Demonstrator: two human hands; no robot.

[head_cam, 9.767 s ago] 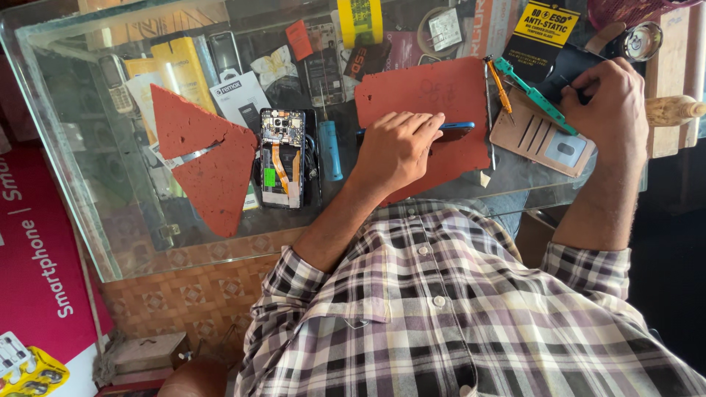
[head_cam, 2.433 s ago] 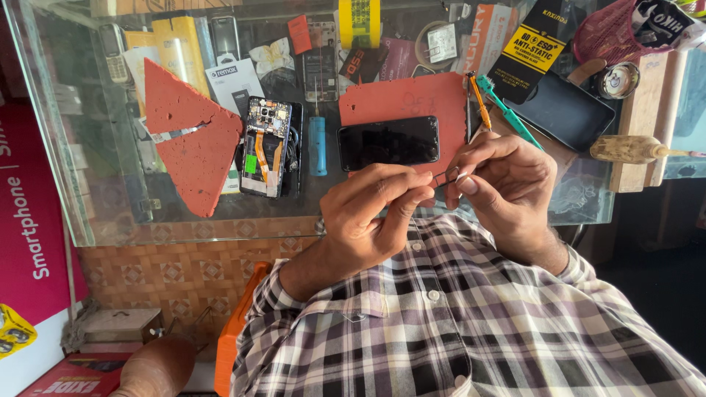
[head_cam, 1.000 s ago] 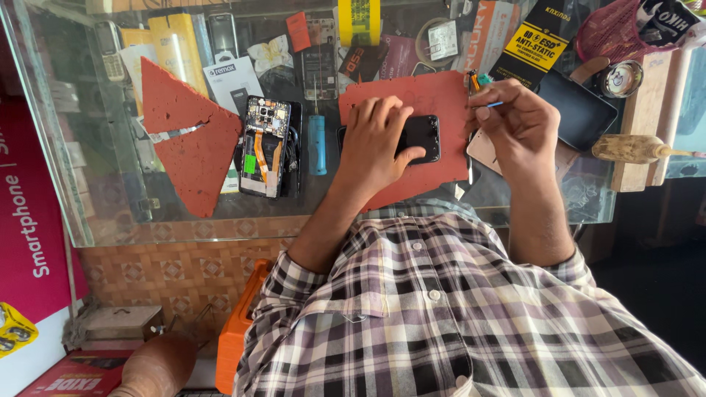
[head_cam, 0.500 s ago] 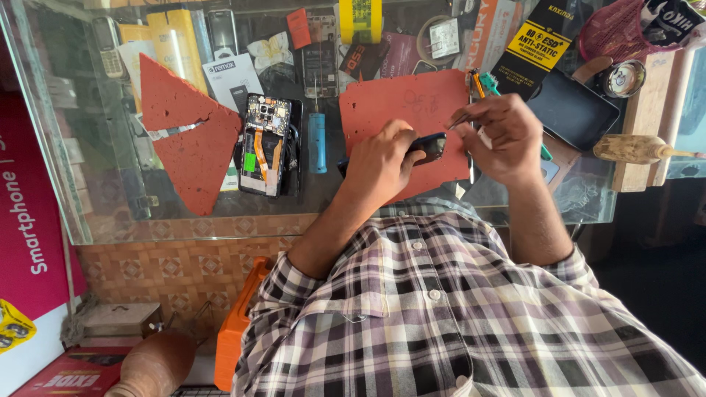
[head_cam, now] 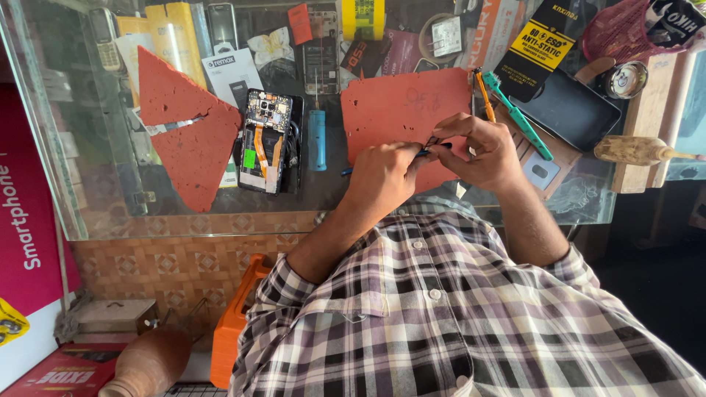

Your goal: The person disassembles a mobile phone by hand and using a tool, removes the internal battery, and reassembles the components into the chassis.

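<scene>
Head camera, looking down over a plaid-shirted chest at a glass counter (head_cam: 110, 213). Both hands meet above a red rubber work mat (head_cam: 390, 110) near the counter's middle.

The left hand (head_cam: 386, 176) is curled closed, its fingers pinched around a slim blue-handled tool (head_cam: 426, 152) that pokes out both sides of the fist, its tip pointing toward the other hand. The right hand (head_cam: 485, 151) is also curled, thumb and fingertips pinched together on a small dark part (head_cam: 434, 141) held just above the mat. The two hands nearly touch, with the part and the tool tip between them. The part is too small to identify.

Left of the hands, well apart from them, an opened smartphone (head_cam: 266, 140) lies on the glass with its back off, circuitry and orange ribbon cables exposed. Just beside it lies a blue cylindrical tool (head_cam: 317, 140). Farther left sits a triangular red mat piece (head_cam: 184, 125).

Right of the hands, an orange pen-like tool (head_cam: 483, 95) and a green-handled tool (head_cam: 518, 117) lie side by side at an angle, next to a black tray (head_cam: 570, 110). A wooden handle (head_cam: 636, 151) rests at the counter's right edge.
</scene>
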